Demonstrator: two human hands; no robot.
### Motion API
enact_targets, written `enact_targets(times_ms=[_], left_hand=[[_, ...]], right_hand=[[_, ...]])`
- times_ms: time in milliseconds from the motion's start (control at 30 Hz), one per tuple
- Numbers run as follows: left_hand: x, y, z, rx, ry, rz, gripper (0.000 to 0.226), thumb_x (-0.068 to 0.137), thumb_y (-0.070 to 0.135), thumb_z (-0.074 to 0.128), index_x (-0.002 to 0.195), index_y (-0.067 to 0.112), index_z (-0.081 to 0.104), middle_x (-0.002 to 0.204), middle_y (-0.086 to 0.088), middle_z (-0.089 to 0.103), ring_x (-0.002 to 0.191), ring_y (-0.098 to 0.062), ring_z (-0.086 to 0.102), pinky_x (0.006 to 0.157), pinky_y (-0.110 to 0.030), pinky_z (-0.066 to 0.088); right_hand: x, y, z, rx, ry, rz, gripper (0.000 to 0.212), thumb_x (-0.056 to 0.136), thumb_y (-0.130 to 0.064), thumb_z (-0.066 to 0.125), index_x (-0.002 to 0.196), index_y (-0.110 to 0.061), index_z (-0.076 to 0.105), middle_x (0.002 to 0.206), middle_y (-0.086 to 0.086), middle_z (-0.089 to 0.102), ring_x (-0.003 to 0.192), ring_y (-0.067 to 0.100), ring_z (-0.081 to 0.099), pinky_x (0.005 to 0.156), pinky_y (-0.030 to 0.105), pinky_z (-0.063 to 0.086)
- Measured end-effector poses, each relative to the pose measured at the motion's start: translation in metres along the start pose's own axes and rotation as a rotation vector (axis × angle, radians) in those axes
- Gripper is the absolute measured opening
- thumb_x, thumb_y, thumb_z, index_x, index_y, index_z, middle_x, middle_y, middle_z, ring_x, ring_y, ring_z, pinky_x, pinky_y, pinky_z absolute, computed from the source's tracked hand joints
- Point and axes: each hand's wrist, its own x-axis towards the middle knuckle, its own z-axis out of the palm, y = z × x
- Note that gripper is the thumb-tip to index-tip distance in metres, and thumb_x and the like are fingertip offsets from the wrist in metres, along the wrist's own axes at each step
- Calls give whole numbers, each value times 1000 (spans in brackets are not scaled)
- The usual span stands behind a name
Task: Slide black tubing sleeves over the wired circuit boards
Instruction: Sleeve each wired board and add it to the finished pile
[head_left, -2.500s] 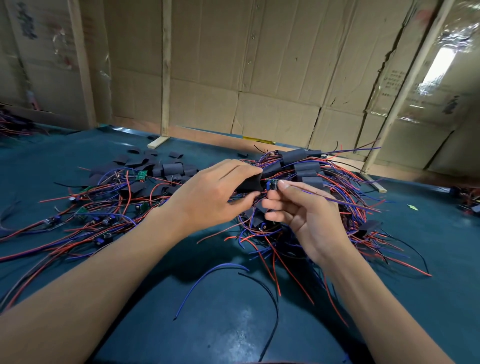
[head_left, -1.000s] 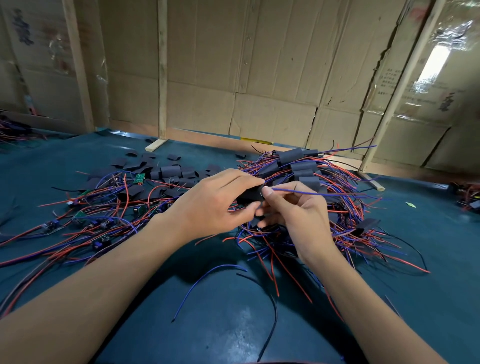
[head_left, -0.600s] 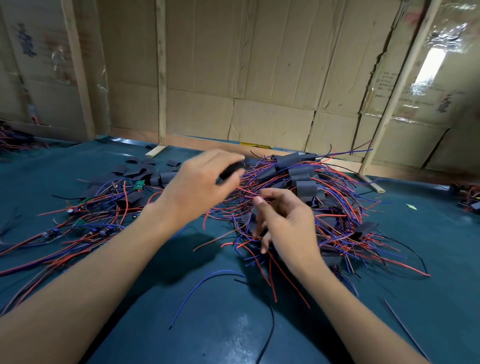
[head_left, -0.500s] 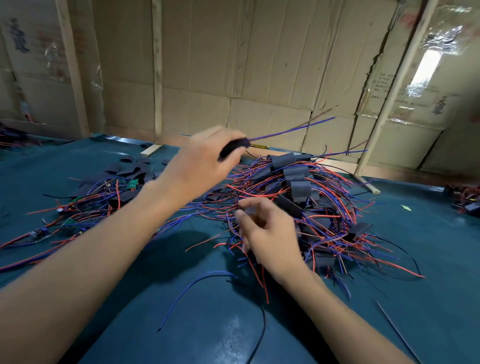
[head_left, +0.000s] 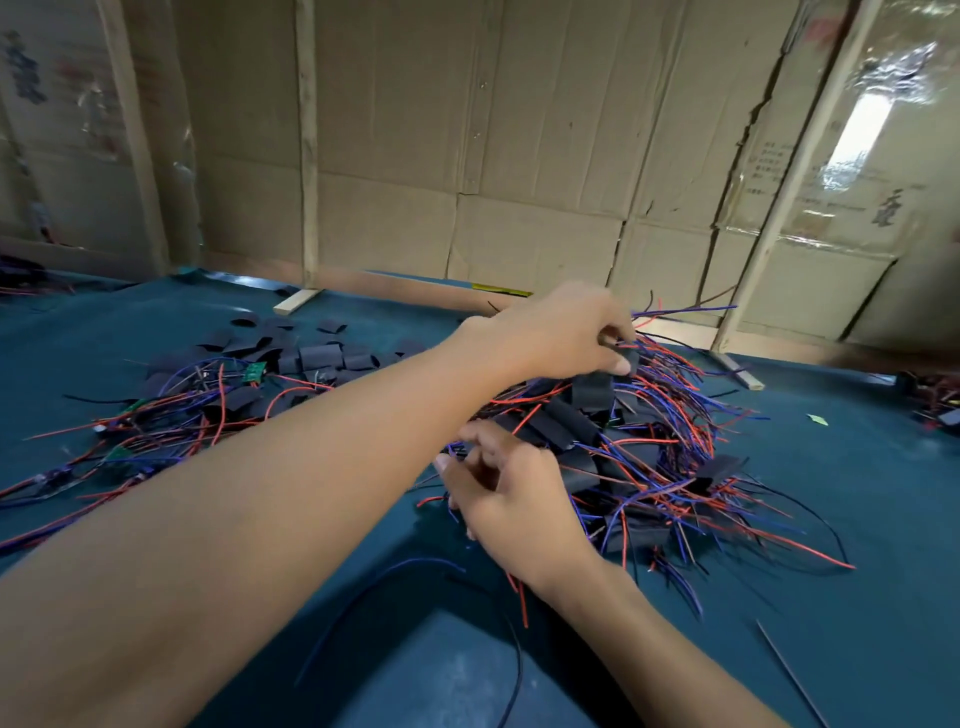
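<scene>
A teal tabletop (head_left: 857, 519) is backed by a cardboard wall (head_left: 519, 156) with upright wooden battens (head_left: 307, 156); a green scrap (head_left: 817, 419) lies at right.

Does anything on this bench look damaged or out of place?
Mostly working mess. Two things stand out: the cardboard wall behind the table is cracked and torn along its seams on the right, and a small yellow-green scrap lies alone on the teal mat, apart from the sleeved wire pile.

Teal table (head_left: 857, 545) bears wired boards (head_left: 649, 467), black sleeves (head_left: 322, 356).
</scene>
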Motion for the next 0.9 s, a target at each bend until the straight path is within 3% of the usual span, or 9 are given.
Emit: enact_targets(times_ms=[133,233,300,400,433,500,600,800,900], left_hand=[[-17,-24,-2,-120,274,-9,37,97,44,57,124,22,68,113,-7,68,105,-21,61,90,-29,44],[-33,-80,-12,-57,372,-194,34,98,30,56,128,15,64,118,-12,65,111,-26,61,97,-30,41],[-52,-131,-11,133,174,-398,42,100,31,53,138,13,55,131,-19,58,122,-34,54,106,-38,41],[-95,-176,11,351,-355,-673,60,101,52,43,150,17,39,150,-22,40,138,-40,39,114,-48,34],[-108,-181,18,349,-454,-699,62,101,57,39,150,20,39,152,-20,39,139,-40,38,114,-47,33],[-123,-185,22,316,-431,-662,55,101,56,40,144,23,50,146,-17,48,133,-38,47,111,-42,38],[-124,-182,10,310,-303,-557,31,99,41,56,114,19,72,119,-8,69,109,-30,62,94,-39,49],[-120,-171,-8,390,-352,-569,33,94,51,60,99,20,71,85,-6,73,56,-17,68,72,-33,55],[-120,-169,-15,532,-161,-451,39,97,56,51,109,23,67,97,-8,73,90,-26,69,85,-40,52]], right_hand=[[-3,-2,3,18,-19,-8,18,93,-29,62,110,-27,67,65,5,64,52,21,57,64,44,55],[-2,-2,4,-11,-2,-27,15,93,-29,62,106,-27,69,64,4,64,54,19,57,65,40,53],[0,-2,7,-37,-3,-36,12,94,-25,64,104,-25,70,60,2,61,58,23,60,66,37,52],[-1,-2,10,-85,-3,-59,9,94,-21,66,102,-22,72,54,-9,56,61,23,64,65,29,50],[-2,-2,11,-92,0,-67,9,94,-21,67,101,-22,72,53,-12,55,60,21,63,63,26,48],[-3,-1,12,-87,13,-77,8,94,-20,66,99,-22,73,54,-11,57,58,21,61,62,25,48],[-3,1,12,-84,8,-62,8,94,-21,66,98,-23,73,55,-8,59,57,20,61,61,27,48],[-3,2,13,-69,-2,-43,7,94,-22,66,96,-25,72,56,-8,59,54,20,58,57,25,46],[-3,2,13,-63,3,-55,8,93,-22,65,96,-25,72,61,-3,61,56,24,60,59,30,47]])
